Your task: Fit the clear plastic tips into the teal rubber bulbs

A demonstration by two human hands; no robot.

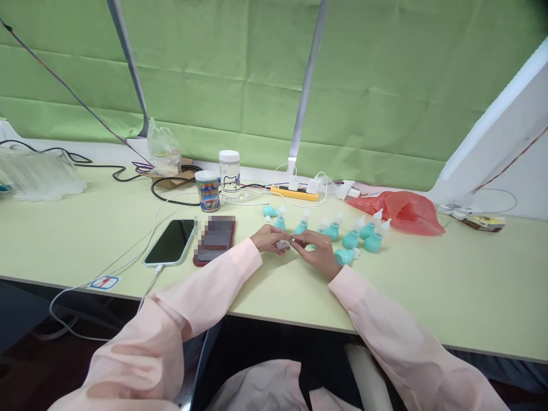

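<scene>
Just above the table, my left hand [269, 238] is closed around a small clear plastic piece [282, 244]. The fingertips of my right hand [317, 250] pinch together at the right end of that piece; the exact shape there is too small to make out. Several teal bulb nasal aspirators with whitish tips stand behind and to the right of my hands, among them an upright aspirator [373, 242]. Close to my right hand, another aspirator [343, 257] lies on its side. A teal bulb [269, 211] rests behind my left hand. My right hand partly hides one of the bulbs.
Two phones, one white-edged [170, 242] and one red-cased [215, 240], lie left of my hands. Behind them stand a printed canister [208, 191] and a clear jar [230, 174]. A yellow power strip [294, 193], cables and a red plastic bag [402, 211] line the back.
</scene>
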